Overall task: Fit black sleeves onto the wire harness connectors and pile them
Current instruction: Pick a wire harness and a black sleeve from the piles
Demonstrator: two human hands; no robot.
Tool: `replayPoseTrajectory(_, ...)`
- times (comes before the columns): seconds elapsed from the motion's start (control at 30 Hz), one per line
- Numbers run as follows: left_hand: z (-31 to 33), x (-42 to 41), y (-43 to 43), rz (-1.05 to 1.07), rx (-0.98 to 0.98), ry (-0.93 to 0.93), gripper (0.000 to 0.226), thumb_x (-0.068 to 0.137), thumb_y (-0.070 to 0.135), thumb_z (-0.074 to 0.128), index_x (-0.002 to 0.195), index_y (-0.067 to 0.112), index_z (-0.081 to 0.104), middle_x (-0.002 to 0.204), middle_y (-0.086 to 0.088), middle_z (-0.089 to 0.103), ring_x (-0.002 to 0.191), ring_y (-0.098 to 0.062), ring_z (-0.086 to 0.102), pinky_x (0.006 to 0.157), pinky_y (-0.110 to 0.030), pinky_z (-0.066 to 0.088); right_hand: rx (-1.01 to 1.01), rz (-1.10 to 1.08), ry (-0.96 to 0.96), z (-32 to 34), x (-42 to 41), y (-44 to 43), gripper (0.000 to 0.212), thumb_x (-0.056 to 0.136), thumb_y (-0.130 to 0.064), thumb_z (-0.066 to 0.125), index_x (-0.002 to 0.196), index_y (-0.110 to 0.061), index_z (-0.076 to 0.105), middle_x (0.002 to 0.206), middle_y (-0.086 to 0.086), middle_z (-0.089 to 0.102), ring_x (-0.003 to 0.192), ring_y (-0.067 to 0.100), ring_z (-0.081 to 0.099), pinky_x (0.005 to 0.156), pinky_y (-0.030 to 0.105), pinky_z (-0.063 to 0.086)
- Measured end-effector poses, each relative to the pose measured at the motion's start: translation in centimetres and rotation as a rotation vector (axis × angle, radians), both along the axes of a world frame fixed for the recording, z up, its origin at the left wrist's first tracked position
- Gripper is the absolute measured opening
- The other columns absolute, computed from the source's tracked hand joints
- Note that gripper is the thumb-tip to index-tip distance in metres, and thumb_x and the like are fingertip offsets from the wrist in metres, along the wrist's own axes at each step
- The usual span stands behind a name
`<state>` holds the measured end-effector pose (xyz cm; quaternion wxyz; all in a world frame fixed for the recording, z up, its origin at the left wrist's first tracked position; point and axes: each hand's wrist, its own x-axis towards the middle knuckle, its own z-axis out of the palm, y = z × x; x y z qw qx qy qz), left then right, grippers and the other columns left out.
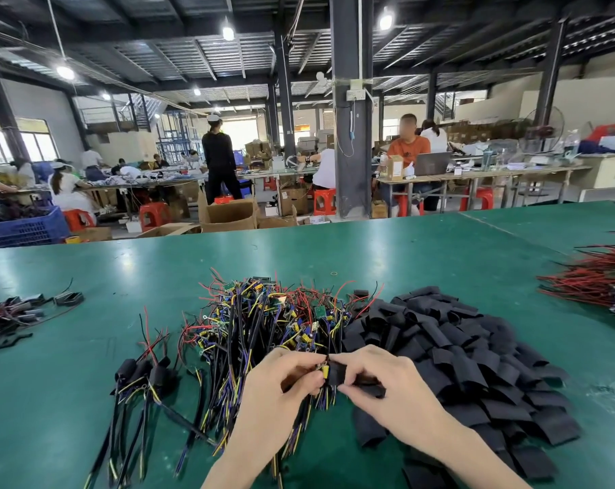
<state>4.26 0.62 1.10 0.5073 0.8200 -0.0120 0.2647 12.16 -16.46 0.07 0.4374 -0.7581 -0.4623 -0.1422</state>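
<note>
Above the near edge of the green table [387, 255], my left hand [281, 386] pinches a wire harness connector [323, 371] with a yellow part showing. My right hand [380, 379] pinches a black sleeve [338, 375] drawn up against that connector; its wires hang down between my hands. Behind them lies a tangled heap of bare harnesses [263, 319]. A heap of loose black sleeves [468, 354] spreads to the right. On the left lie a few sleeved harnesses [147, 375] side by side.
More red-and-black wire bundles [595, 284] lie at the table's right edge, and small dark parts [20, 312] at the left edge. Beyond the table stand cardboard boxes, a blue crate [24, 229], red stools and people at other benches.
</note>
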Motion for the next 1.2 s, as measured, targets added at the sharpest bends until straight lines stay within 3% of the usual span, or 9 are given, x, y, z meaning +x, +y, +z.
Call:
replayPoseTrajectory(0.17, -0.5, 0.3, -0.4, -0.004, -0.130, 0.049, 0.034, 0.078, -0.006, 0.070, 0.099, 0.020, 0.068, 0.072, -0.006, 0.070, 0.063, -0.020, 0.068, 0.067, -0.028, 0.057, -0.170, -0.067, -0.461, -0.7, 0.0, 0.5, 0.016, 0.084, -0.012, 0.065, 0.077, -0.015, 0.051, 0.116, -0.006, 0.063, 0.105, 0.011, 0.052, 0.080, 0.019, 0.047)
replayPoseTrajectory(0.33, -0.4, 0.0, -0.3, -0.009, -0.038, 0.050, 0.041, 0.076, -0.002, 0.073, 0.103, 0.027, 0.065, 0.072, 0.002, 0.071, 0.069, -0.010, 0.067, 0.071, -0.020, 0.052, -0.081, -0.001, -0.215, -1.0, 0.3, 0.4, 0.018, 0.084, -0.010, 0.067, 0.099, -0.017, 0.063, 0.092, -0.019, 0.057, 0.101, -0.003, 0.052, 0.079, 0.009, 0.042)
replayPoseTrajectory(0.43, -0.3, -0.2, -0.6, -0.017, 0.059, 0.030, 0.044, 0.077, 0.000, 0.073, 0.103, 0.035, 0.064, 0.076, 0.009, 0.072, 0.076, -0.004, 0.067, 0.074, -0.012, 0.047, -0.015, 0.022, -0.036, -0.6, 0.0, 0.2, 0.025, 0.081, -0.008, 0.069, 0.084, -0.030, 0.056, 0.092, -0.012, 0.063, 0.103, -0.004, 0.058, 0.083, 0.017, 0.048)
replayPoseTrajectory(0.53, -0.3, -0.4, -0.7, 0.002, 0.166, -0.009, 0.050, 0.079, 0.002, 0.072, 0.099, 0.046, 0.060, 0.078, 0.019, 0.070, 0.078, 0.000, 0.065, 0.073, -0.008, 0.046, -0.020, 0.052, 0.098, -0.2, 0.0, -0.1, 0.018, 0.081, -0.007, 0.069, 0.073, -0.016, 0.055, 0.090, -0.004, 0.067, 0.106, 0.004, 0.062, 0.083, 0.030, 0.052)
replayPoseTrajectory(0.7, -0.4, -0.5, -0.9, 0.007, 0.165, -0.034, 0.047, 0.079, 0.003, 0.072, 0.096, 0.045, 0.060, 0.078, 0.019, 0.070, 0.076, 0.001, 0.066, 0.073, -0.009, 0.046, 0.004, 0.118, 0.281, 0.7, -0.3, -0.5, 0.021, 0.080, -0.005, 0.071, 0.072, -0.015, 0.055, 0.100, -0.007, 0.072, 0.108, -0.002, 0.059, 0.084, 0.015, 0.048)
replayPoseTrajectory(0.83, -0.6, -0.4, -0.9, 0.003, 0.106, -0.032, 0.039, 0.079, 0.003, 0.072, 0.101, 0.033, 0.061, 0.075, 0.017, 0.071, 0.077, -0.002, 0.066, 0.072, -0.011, 0.046, -0.078, 0.009, 0.003, 0.3, -0.8, 0.0, 0.027, 0.084, -0.006, 0.065, 0.091, -0.031, 0.059, 0.094, -0.012, 0.065, 0.101, 0.002, 0.059, 0.086, 0.022, 0.048)
replayPoseTrajectory(0.93, -0.8, -0.3, -0.9, 0.020, 0.052, -0.003, 0.036, 0.079, 0.004, 0.072, 0.101, 0.029, 0.059, 0.074, 0.014, 0.072, 0.073, -0.005, 0.067, 0.074, -0.018, 0.049, -0.210, -0.034, -0.294, -0.1, -1.1, 0.4, 0.028, 0.082, -0.004, 0.066, 0.110, -0.007, 0.063, 0.083, -0.012, 0.059, 0.102, 0.000, 0.050, 0.087, 0.012, 0.043)
replayPoseTrajectory(1.07, -1.0, -0.2, -1.0, 0.039, 0.011, -0.007, 0.036, 0.078, 0.005, 0.073, 0.096, 0.032, 0.058, 0.074, 0.012, 0.072, 0.071, -0.005, 0.067, 0.073, -0.020, 0.049, -0.286, -0.057, -0.484, -0.1, -1.1, 0.5, 0.022, 0.073, -0.001, 0.074, 0.090, -0.007, 0.063, 0.110, -0.002, 0.066, 0.106, 0.008, 0.056, 0.091, 0.014, 0.043)
replayPoseTrajectory(1.2, -1.1, 0.2, -0.8, 0.100, -0.082, -0.099, 0.031, 0.079, 0.000, 0.071, 0.093, 0.024, 0.060, 0.077, 0.008, 0.073, 0.070, -0.009, 0.067, 0.069, -0.024, 0.051, -0.052, -0.091, -0.053, -0.2, -1.1, 0.7, 0.052, 0.083, -0.013, 0.069, 0.128, -0.022, 0.045, 0.142, -0.017, 0.038, 0.122, -0.006, 0.041, 0.102, 0.014, 0.033)
